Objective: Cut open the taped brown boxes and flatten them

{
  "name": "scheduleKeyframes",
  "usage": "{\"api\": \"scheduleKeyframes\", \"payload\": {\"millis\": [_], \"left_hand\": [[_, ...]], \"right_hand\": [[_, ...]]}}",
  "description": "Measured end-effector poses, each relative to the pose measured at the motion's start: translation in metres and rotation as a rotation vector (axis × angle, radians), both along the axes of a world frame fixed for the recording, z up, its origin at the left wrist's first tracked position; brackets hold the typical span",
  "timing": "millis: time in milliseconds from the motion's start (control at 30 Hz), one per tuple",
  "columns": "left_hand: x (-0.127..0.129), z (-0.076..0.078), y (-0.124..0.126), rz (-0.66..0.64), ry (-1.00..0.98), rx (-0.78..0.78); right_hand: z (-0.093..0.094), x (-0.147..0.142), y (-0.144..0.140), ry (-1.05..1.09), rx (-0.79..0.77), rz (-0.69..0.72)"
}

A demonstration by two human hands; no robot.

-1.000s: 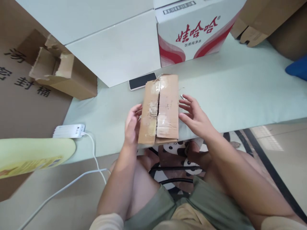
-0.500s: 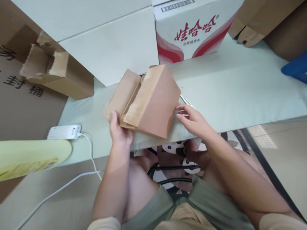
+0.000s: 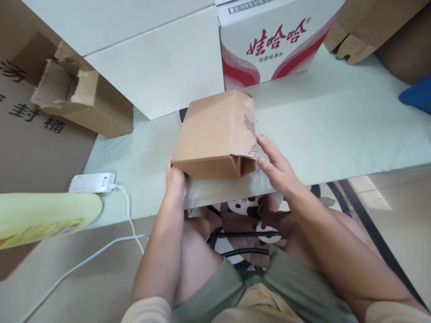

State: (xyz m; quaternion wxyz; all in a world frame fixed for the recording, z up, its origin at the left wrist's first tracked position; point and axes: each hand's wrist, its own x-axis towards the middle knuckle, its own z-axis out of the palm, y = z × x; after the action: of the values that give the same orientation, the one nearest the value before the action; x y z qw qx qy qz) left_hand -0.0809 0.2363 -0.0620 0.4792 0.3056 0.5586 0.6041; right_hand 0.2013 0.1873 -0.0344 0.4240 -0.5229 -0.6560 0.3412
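Brown corrugated cardboard fills the middle of the view: a small, worn cardboard box (image 3: 215, 134) sits at the near edge of the pale green counter (image 3: 336, 130), right in front of the person. A second ago its taped, split flaps faced up; half a second ago it was tipped on edge; now a plain, unbroken panel is on top, so the box has been turned over and the torn seam is out of sight. That leaves the open, ragged end toward the person, where a loose flap folds inward at the near right corner and the right edge shows ripped fluting.

The left hand (image 3: 175, 183) presses against the near left corner, fingers tucked under or behind the cardboard, so how far it closes cannot be told. The right hand (image 3: 274, 162) lies loosely open, fingertips touching the torn right edge, gripping nothing.

Behind stand a large white carton (image 3: 151, 63) and a red-and-white printed carton (image 3: 269, 40); a white power strip (image 3: 92, 182) rests at the counter's left near corner.
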Motion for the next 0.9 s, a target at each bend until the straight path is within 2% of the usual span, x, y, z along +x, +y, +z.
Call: {"api": "scheduleKeyframes", "payload": {"millis": [133,233,433,533,633,767,900], "left_hand": [[0.005,-0.003,-0.002,-0.021,-0.068,-0.044],[0.006,-0.004,-0.004,-0.065,-0.134,-0.051],[0.003,0.002,-0.007,-0.18,-0.116,0.109],[0.003,0.008,-0.006,-0.228,0.005,0.2],[0.005,0.014,-0.005,-0.178,0.115,0.247],[0.007,0.021,-0.006,-0.079,0.019,0.252],[0.004,0.023,-0.008,-0.085,-0.029,0.226]], "right_hand": [[0.001,-0.002,0.0,0.033,0.066,0.065],[-0.001,-0.005,-0.001,0.037,0.091,0.043],[-0.005,-0.008,0.001,0.12,-0.004,-0.186],[-0.005,-0.009,0.004,0.22,-0.035,-0.322],[-0.001,-0.009,0.005,0.256,-0.016,-0.352],[0.002,-0.007,0.003,0.318,0.024,-0.315],[-0.001,-0.005,0.005,0.466,-0.035,-0.348]]}}
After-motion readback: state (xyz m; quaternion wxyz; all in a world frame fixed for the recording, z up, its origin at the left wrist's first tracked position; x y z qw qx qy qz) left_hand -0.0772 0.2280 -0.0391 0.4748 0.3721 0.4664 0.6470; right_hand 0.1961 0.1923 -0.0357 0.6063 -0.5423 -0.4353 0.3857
